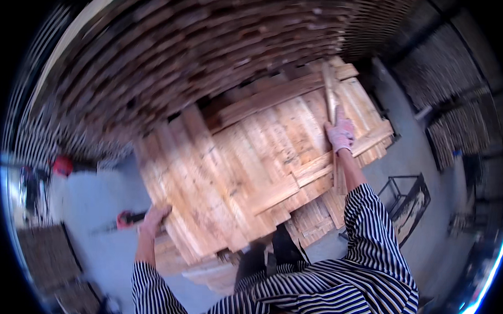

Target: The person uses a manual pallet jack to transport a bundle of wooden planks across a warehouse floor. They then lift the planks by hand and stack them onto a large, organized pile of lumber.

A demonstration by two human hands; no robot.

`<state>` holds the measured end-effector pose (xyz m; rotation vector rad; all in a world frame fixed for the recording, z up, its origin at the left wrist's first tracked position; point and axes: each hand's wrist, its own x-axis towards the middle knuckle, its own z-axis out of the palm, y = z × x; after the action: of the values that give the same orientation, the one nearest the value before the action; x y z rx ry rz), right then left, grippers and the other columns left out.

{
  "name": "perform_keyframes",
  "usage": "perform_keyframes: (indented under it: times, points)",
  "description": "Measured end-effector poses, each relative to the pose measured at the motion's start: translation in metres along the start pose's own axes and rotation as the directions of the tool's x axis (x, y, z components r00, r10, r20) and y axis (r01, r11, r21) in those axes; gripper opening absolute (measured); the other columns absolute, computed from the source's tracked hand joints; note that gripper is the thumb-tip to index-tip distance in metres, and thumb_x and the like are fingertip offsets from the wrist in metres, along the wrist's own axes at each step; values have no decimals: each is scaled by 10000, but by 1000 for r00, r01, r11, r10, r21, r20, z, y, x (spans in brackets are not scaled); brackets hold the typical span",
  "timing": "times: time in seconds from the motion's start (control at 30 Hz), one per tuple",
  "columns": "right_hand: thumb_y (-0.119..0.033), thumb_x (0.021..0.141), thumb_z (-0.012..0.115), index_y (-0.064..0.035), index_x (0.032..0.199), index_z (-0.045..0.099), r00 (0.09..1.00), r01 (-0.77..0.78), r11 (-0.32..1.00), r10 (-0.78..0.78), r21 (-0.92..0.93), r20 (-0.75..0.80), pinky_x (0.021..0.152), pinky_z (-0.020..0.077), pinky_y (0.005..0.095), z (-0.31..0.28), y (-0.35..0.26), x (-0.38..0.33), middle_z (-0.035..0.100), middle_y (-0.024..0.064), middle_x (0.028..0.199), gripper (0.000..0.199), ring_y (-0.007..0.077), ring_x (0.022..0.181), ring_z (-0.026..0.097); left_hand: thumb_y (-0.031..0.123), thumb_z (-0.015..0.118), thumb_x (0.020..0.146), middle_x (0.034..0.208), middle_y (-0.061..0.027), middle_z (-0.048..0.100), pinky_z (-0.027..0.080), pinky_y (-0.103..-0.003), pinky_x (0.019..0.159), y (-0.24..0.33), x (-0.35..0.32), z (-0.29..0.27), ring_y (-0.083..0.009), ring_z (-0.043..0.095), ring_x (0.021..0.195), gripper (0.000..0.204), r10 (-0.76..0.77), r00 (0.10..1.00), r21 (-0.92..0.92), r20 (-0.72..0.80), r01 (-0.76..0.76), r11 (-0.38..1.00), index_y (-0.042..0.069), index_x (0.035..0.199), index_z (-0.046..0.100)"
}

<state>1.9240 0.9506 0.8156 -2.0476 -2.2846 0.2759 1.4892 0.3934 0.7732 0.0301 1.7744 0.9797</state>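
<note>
Light wooden planks lie side by side in a broad layer (234, 173) in front of me, their ends uneven. My right hand (341, 133), in a pinkish glove, is closed round a narrow wooden strip (329, 90) that crosses the planks on the right. At the layer's left edge, my left hand (154, 220) touches the plank ends. Blur hides how its fingers are bent. A loose board (278, 196) lies crosswise on the near side of the layer, and another board (270, 99) lies along the far side.
A high wall of stacked boards (172, 54) rises just beyond the planks. A red and black object (127, 219) shows beside my left hand. To the right stands a dark metal frame (407, 209) on the grey floor (423, 157). More board stacks (457, 131) stand farther right.
</note>
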Motion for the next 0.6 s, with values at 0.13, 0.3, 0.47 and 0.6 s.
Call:
perform_keyframes:
  times: [0.13,0.3,0.47,0.6]
  points:
    - [-400,855,755,-233,1567,412,963,261,965,-262,38,59,909,533,512,-2,-84,-83,635,278,1136,808,421,1072,646,233,794,878,1207,-86,702,573,-358,919,4,-21,-1,-203,685,1062,556,71,997,-98,7,-70,993,13,1352,605]
    - [-516,914,643,-171,1551,431,813,508,828,-552,237,186,986,501,510,67,-196,-184,623,340,1247,755,460,1132,631,284,789,892,988,-14,717,525,-284,770,31,-18,15,-95,650,888,349,49,998,107,-27,-46,993,6,1096,728]
    - [-534,959,585,-115,1502,474,812,542,813,-572,215,119,990,497,510,87,-238,-239,579,343,1314,695,460,1164,613,428,801,824,1198,-161,714,499,-342,1004,-4,-22,-11,-223,661,1091,723,88,994,349,-66,-59,935,-43,1341,616]
    - [-552,976,554,-100,1496,474,792,610,781,-607,135,-71,1028,467,522,100,-229,-233,513,345,1398,693,485,1239,554,449,838,770,1455,-248,553,402,-379,1159,-20,-33,33,-359,535,1351,977,414,646,492,-641,-68,868,-13,1526,428]
